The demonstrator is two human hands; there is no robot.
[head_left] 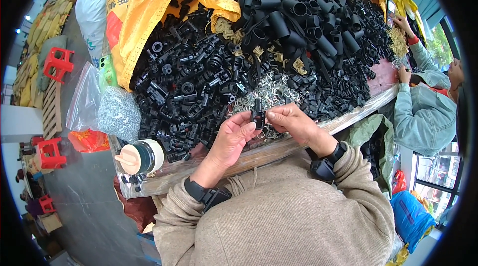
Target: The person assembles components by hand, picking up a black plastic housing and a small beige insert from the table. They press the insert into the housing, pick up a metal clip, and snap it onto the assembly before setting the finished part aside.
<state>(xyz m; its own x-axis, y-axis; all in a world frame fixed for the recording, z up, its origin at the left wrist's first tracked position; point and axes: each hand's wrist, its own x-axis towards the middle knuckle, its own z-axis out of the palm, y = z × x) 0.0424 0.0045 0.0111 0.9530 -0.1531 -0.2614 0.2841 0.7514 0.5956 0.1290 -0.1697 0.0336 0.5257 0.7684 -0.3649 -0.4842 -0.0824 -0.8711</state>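
Note:
Over the table's near edge my two hands meet at a small black plastic part point(258, 118). The thumb and fingers of my left hand point(235, 136) pinch it from the left. From the other side my right hand point(294, 122) closes thumb against fingers at its right edge; whether a smaller piece sits in that pinch is hidden. Just beyond lies a heap of silvery metal clips point(271, 91). Loose black plastic fittings point(186, 89) pile up to the left, and black tubes point(298, 22) with straps are heaped farther back.
A cup point(142, 157) with a cream lid stands at the table's left corner, beside a clear bag of screws point(118, 115). Yellow woven sacks point(142, 12) spill parts from behind. At the right, a co-worker in a pale green sleeve point(423, 116) reaches over the table. Red stools point(59, 64) stand left.

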